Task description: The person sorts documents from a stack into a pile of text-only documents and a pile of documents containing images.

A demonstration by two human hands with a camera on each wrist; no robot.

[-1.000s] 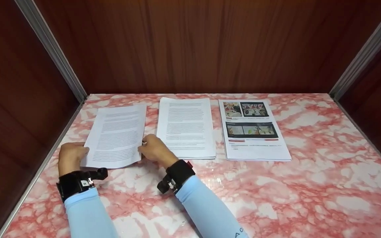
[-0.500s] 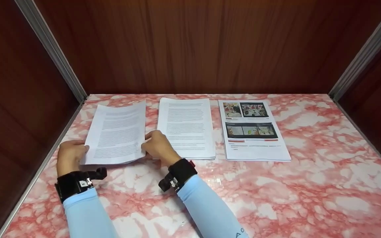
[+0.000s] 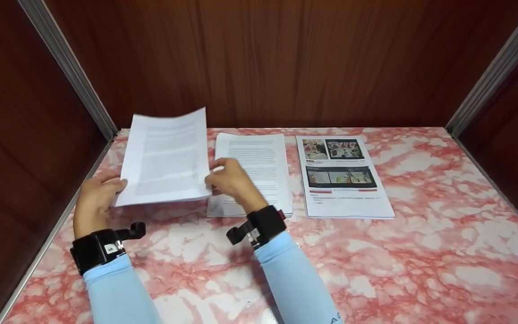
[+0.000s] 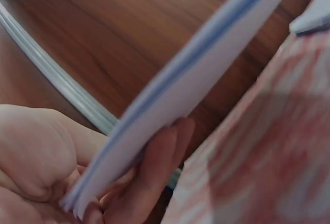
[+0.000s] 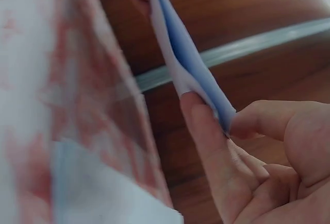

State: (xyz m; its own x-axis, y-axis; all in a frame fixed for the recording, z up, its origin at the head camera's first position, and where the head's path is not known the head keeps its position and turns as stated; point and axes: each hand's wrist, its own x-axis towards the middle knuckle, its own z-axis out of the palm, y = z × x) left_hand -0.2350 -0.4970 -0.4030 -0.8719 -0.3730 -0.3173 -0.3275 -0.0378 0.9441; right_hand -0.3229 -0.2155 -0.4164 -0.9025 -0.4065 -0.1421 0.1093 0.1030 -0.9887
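Both hands hold a stack of printed pages (image 3: 164, 155) above the marble table (image 3: 421, 234): left hand (image 3: 92, 200) and right hand (image 3: 232, 180) pinch its edges. The print is too blurred to read.

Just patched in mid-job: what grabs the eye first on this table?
The lifted sheaf of text pages at the left, raised off the pink marbled table, with the left hand holding its left edge and the right hand pinching its right edge. Beside it a second text stack lies flat, and to the right a stack topped by a page with colour photos.
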